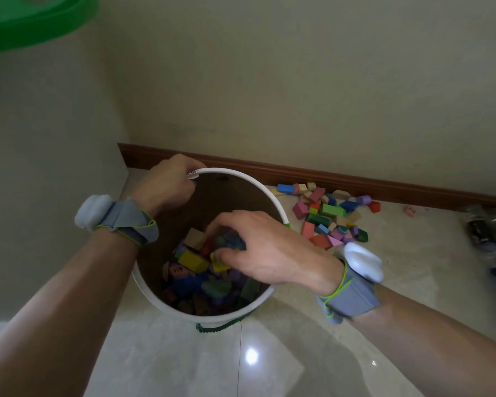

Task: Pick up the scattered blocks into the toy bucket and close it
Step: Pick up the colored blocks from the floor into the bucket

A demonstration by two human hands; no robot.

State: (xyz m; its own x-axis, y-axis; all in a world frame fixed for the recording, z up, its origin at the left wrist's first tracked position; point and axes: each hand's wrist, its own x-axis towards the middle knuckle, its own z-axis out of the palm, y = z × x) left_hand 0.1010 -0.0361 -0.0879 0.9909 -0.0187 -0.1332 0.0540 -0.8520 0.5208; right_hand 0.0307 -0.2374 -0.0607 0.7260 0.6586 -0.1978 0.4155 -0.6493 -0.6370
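Roughly halfway: the left hand (pixel 166 183) grips the white round toy bucket's (pixel 265 296) rim, the right hand (pixel 258 250) apparently drops coloured wooden blocks (pixel 218 263) inside, a scattered pile (pixel 331 216) remains beyond it, green lid (pixel 26 18) off.

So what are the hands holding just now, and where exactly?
The left hand grips the toy bucket by its far-left rim. The right hand, over the bucket's opening, pinches a yellow block at its fingertips.

Your left hand (pixel 166 181): fingers curled in a grip, wrist banded | Your right hand (pixel 265 250): palm down, fingertips pinched together, wrist banded
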